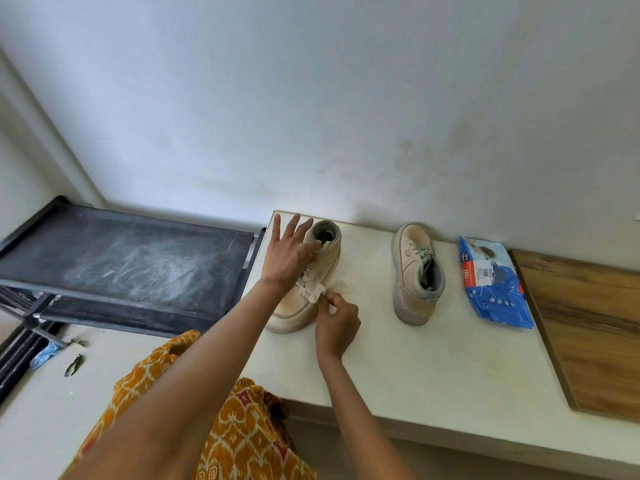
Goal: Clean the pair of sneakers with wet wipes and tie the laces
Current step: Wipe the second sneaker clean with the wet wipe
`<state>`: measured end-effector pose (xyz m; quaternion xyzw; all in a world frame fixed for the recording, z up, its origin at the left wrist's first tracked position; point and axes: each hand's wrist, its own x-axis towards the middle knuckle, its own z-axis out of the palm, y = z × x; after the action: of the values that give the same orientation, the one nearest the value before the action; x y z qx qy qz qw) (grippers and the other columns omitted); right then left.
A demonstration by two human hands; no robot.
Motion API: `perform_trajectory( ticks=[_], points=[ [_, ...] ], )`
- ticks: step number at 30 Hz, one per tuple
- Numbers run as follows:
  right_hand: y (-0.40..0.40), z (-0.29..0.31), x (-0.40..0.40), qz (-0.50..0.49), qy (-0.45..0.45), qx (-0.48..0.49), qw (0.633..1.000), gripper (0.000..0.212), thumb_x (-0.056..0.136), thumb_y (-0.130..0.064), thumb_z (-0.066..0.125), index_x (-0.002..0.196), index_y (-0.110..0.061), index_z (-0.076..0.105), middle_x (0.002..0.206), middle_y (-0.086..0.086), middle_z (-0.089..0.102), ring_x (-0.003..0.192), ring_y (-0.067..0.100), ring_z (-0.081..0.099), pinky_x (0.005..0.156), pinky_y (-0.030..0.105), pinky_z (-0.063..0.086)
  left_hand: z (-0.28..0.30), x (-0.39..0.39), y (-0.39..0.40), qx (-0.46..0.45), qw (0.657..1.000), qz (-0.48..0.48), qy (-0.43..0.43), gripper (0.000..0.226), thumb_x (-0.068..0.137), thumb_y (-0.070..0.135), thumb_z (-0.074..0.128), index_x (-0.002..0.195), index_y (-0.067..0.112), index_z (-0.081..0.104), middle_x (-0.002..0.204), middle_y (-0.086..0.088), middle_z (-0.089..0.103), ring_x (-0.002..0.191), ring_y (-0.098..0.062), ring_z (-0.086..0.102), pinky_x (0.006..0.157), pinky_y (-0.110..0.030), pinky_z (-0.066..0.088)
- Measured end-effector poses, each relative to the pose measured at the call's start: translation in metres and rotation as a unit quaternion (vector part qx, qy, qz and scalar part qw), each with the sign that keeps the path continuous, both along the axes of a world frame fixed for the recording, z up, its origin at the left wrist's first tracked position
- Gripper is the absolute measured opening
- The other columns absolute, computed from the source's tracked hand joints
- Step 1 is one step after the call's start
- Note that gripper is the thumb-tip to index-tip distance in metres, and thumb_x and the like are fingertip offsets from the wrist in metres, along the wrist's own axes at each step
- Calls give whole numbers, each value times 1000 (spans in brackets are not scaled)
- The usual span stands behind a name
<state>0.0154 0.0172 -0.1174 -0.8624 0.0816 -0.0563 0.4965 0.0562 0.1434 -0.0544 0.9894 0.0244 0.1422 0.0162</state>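
Head view: near sneaker lies on the table, long axis toe at 7 o'clock, heel at 1. Right hand pinches a wet wipe against its side, at 4 o'clock off the laces. Left hand, fingers spread, steadies the collar. Second sneaker well apart at 3 o'clock, wipes pack beyond. Dusty black rack at 9, white wall behind.

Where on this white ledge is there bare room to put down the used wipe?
Bare: the white ledge in front of both sneakers, and the strip between left sneaker and right sneaker. Crowded: right sneaker to blue wipes pack, and around the hands.
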Motion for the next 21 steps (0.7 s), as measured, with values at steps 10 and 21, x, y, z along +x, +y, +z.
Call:
perform_trajectory(
  ticks=[10,21],
  points=[
    [-5,43,64,14,-51,-5,999,18,90,-30,59,88,-16,68,88,8,70,89,30,58,68,31,37,29,25,18,97,975,-175,97,27,96,27,50,117,15,60,147,-2,38,140,-22,26,116,-33,3],
    [0,3,26,166,-261,-240,920,16,74,-14,74,86,-24,71,74,-5,67,76,21,58,85,33,31,32,25,41,-2,970,-190,150,35,90,33,59,122,19,60,127,2,53,113,-20,52,78,-35,49]
  ],
)
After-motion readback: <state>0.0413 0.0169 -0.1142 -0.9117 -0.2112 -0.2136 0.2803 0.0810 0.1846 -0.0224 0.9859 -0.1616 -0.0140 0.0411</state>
